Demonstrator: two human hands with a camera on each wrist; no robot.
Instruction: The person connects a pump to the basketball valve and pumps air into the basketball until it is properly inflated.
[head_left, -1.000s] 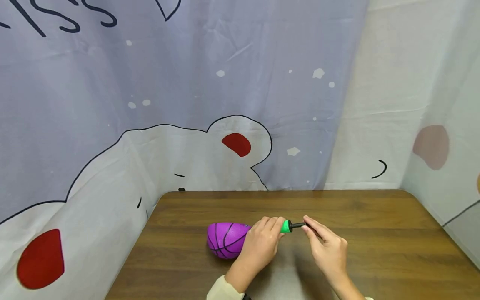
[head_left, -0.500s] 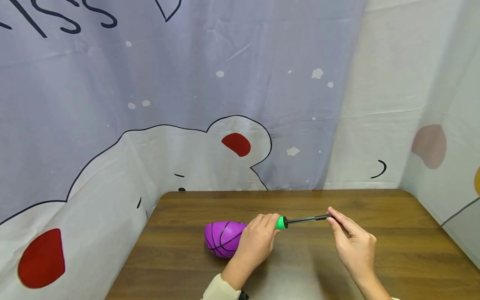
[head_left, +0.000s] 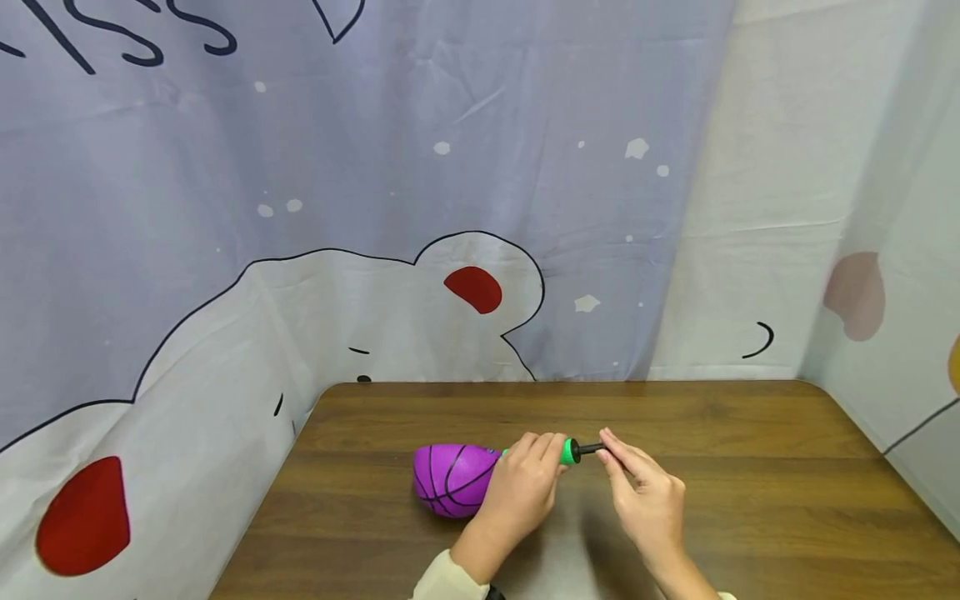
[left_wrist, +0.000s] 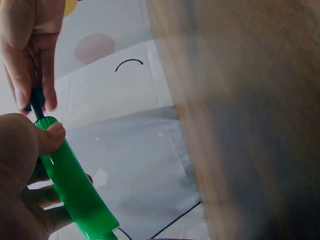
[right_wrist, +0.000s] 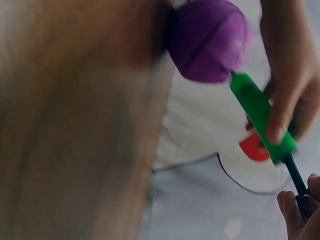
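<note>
1. Pale blue and white printed fabric is hung behind a brown wood-grain worktop.
2. On the worktop, a purple ball with black seam lines is rested; in the head view an oblong outline is shown, partly hidden by the left grip.
3. Just right of the ball, a green cylindrical plastic hand pump is held, its nozzle end directed at the ball; whether it is seated cannot be told.
4. By the left grip, the pump's barrel is wrapped, thumb laid near the ribbed collar. By the right grip, the black handle is pinched, with a short length of black rod exposed.
5. Light, stiff, rather slippery handling is expected of the pump; it is best held around mid-barrel and at the handle, with the slim rod kept straight. Some give is expected in the ball.
</note>
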